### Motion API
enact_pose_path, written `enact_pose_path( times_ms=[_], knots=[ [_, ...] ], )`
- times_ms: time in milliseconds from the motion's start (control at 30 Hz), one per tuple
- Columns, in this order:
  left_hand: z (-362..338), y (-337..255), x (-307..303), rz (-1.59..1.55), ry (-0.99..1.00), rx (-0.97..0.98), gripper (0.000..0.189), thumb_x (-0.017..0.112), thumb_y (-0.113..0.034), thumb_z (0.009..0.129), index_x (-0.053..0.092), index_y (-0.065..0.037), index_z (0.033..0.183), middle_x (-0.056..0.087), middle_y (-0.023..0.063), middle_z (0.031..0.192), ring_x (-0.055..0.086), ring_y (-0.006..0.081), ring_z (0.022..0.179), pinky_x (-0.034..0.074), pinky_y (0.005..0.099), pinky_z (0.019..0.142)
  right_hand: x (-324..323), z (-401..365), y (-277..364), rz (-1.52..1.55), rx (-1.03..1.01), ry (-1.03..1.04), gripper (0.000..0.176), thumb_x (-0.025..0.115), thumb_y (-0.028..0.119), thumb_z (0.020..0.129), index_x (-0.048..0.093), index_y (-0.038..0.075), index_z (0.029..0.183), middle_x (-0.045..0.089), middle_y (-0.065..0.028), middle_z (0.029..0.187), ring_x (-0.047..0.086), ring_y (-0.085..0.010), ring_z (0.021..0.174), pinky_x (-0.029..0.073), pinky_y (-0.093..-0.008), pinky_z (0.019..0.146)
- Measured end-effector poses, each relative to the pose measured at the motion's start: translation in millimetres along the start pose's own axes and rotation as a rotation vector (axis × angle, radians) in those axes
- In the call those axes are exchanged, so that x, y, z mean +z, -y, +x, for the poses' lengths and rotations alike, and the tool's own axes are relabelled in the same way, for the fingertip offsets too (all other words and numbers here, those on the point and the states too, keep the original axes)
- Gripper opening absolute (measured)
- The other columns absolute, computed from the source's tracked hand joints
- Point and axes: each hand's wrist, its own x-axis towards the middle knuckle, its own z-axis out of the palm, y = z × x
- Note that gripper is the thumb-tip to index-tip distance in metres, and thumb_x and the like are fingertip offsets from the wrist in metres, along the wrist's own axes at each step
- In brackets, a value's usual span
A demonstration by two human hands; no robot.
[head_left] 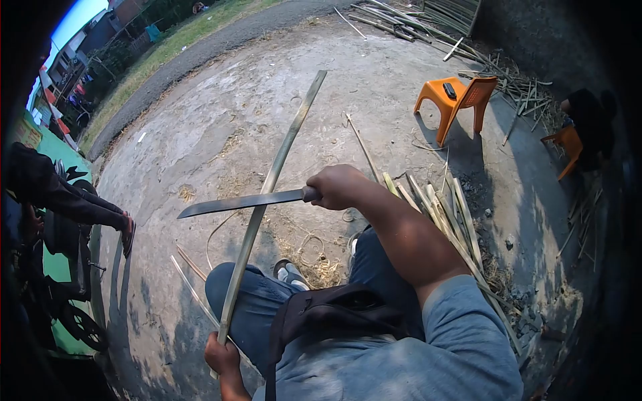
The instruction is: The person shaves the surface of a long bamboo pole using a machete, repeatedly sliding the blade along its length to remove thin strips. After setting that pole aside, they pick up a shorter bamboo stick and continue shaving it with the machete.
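Bamboo strip [267,194] gripped left [223,356], machete [244,201] gripped right [336,186].

An orange plastic chair [455,100] stands at two o'clock on the concrete yard [221,127], with a small dark object [450,90] lying on its seat. Farther out at three o'clock, a person in dark clothes [592,123] is beside a second orange chair [568,144]. Split bamboo strips [461,227] lie on the ground at four o'clock. More poles [414,17] are heaped at one o'clock near a grey wall [535,40]. A gravel road [200,57] curves from twelve toward ten o'clock, with grass [167,47] alongside. At nine o'clock another person's leg [73,200], wearing a sandal [127,234], stretches out above a parked motorcycle [67,281].
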Motion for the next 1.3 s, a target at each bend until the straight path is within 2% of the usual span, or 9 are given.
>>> enact_pose_path(
  times_ms=[133,333,433,567,700,800,967,1167,1300],
  knots=[
    [2.7,5.0,3.1,-0.039,0.004,-0.010,0.022,0.060,-0.014,0.076,0.069,-0.004,0.094,0.069,0.0237,0.084,0.066,0.0492,0.081,0.050,0.0568,0.074,-10.2,-2.5,-5.6,0.087,-0.016,0.005,0.028,0.077,0.035,0.085,0.075,0.018,0.108,0.075,-0.0086,0.099,0.071,-0.0308,0.098,0.056,-0.0448,0.084],
    [2.4,2.5,3.5,-0.050,-0.015,-0.018,0.019,0.061,-0.014,0.077,0.068,-0.005,0.092,0.069,0.0234,0.084,0.066,0.0488,0.081,0.050,0.0566,0.073,-7.2,8.2,-47.8,0.316,0.268,-0.133,0.033,0.074,0.032,0.090,0.073,0.016,0.118,0.075,-0.0121,0.112,0.070,-0.0318,0.106,0.054,-0.0419,0.092],
    [0.9,-1.3,-7.2,-0.039,0.000,-0.012,0.019,0.061,-0.014,0.077,0.068,-0.006,0.092,0.069,0.0232,0.083,0.066,0.0490,0.081,0.050,0.0565,0.072,-12.1,-2.0,-35.1,0.258,0.244,-0.132,0.033,0.074,0.031,0.090,0.073,0.015,0.119,0.075,-0.0119,0.114,0.070,-0.0323,0.107,0.054,-0.0417,0.092],
    [1.2,-5.6,-9.5,-0.038,0.007,-0.018,0.019,0.060,-0.014,0.078,0.068,-0.006,0.092,0.069,0.0233,0.083,0.066,0.0491,0.080,0.050,0.0564,0.072,-12.5,-5.3,-5.5,0.100,0.092,0.042,0.029,0.070,0.031,0.090,0.074,0.017,0.114,0.075,-0.0117,0.108,0.070,-0.0323,0.105,0.055,-0.0451,0.089],
    [3.3,1.1,-3.2,-0.035,-0.008,0.001,0.019,0.060,-0.015,0.077,0.068,-0.006,0.092,0.069,0.0228,0.083,0.066,0.0489,0.080,0.050,0.0564,0.072,-5.7,-0.9,11.7,-0.034,-0.025,-0.022,0.019,0.069,0.027,0.085,0.075,0.018,0.100,0.074,-0.0104,0.098,0.071,-0.0328,0.096,0.057,-0.0461,0.082],
    [-0.2,3.1,0.0,-0.038,-0.016,-0.004,0.019,0.061,-0.015,0.077,0.068,-0.006,0.092,0.070,0.0222,0.083,0.066,0.0485,0.080,0.051,0.0565,0.072,-7.4,7.7,-6.2,0.007,0.073,-0.047,0.018,0.068,0.028,0.086,0.075,0.019,0.099,0.074,-0.0103,0.098,0.071,-0.0326,0.098,0.056,-0.0460,0.082],
    [0.5,-0.2,0.3,-0.037,-0.023,-0.022,0.020,0.061,-0.014,0.076,0.068,-0.007,0.093,0.070,0.0216,0.083,0.066,0.0486,0.080,0.051,0.0565,0.072,-9.6,14.1,-40.2,0.247,0.320,-0.210,0.026,0.065,0.023,0.090,0.074,0.019,0.114,0.075,-0.0131,0.111,0.070,-0.0336,0.105,0.055,-0.0433,0.090],
    [0.0,-1.6,-2.0,-0.034,-0.001,-0.028,0.020,0.060,-0.013,0.076,0.068,-0.007,0.093,0.069,0.0222,0.081,0.066,0.0490,0.079,0.051,0.0557,0.071,-9.8,-0.1,-27.1,0.233,0.173,-0.119,0.030,0.065,0.022,0.089,0.073,0.017,0.117,0.074,-0.0139,0.110,0.070,-0.0330,0.106,0.055,-0.0438,0.090],
    [0.3,-3.9,-2.9,-0.032,-0.020,-0.004,0.021,0.060,-0.013,0.076,0.068,-0.007,0.094,0.069,0.0224,0.081,0.066,0.0491,0.079,0.051,0.0557,0.071,-11.2,-4.8,3.3,-0.011,0.052,0.017,0.027,0.067,0.024,0.086,0.075,0.018,0.111,0.075,-0.0111,0.105,0.070,-0.0315,0.102,0.056,-0.0440,0.086]
  ],
)
